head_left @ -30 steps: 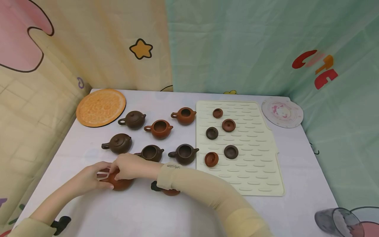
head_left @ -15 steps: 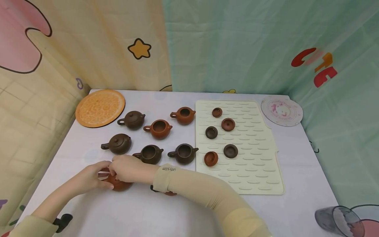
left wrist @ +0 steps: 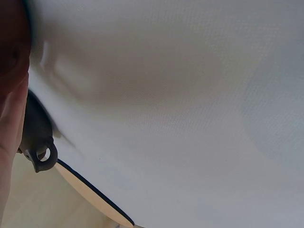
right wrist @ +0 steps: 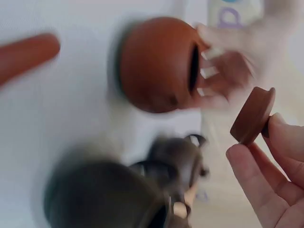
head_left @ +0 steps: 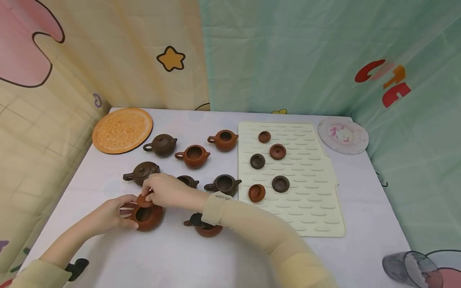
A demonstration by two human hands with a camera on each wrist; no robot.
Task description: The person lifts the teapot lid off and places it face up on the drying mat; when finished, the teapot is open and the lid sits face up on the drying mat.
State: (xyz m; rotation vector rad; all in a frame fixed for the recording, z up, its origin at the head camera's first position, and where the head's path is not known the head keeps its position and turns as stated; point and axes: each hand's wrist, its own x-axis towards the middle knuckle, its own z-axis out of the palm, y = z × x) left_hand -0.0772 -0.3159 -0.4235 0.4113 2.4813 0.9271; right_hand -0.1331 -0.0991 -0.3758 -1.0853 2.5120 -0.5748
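My left hand [head_left: 109, 218] grips a reddish-brown clay teapot [head_left: 151, 219] at its handle side, thumb in front and fingers behind. The teapot's round mouth is uncovered. Between thumb and fingers, my right hand [head_left: 169, 191] pinches the matching lid [right wrist: 256, 114] by its knob, holding it tilted just above and behind the mouth. Just beyond the hands sits a dark brown lidded teapot [head_left: 144, 173]. Another dark teapot [head_left: 188, 181], lidless, is partly hidden by the right hand. Under the right forearm stands one more reddish teapot [head_left: 209, 230], its top covered by the wrist strap.
Further back are a dark lidded teapot [head_left: 163, 145], two lidless reddish teapots and a dark lidless teapot [head_left: 225, 185]. Several loose lids, including a dark lid [head_left: 280, 184], lie on a cream mat [head_left: 313, 208]. An orange round mat [head_left: 122, 130], a pink-patterned plate [head_left: 343, 136] and a clear cup [head_left: 412, 269] stand near the edges.
The right hand has lifted the lid off the reddish teapot and moved up and slightly right, exposing the mouth. The left hand stays on the teapot.
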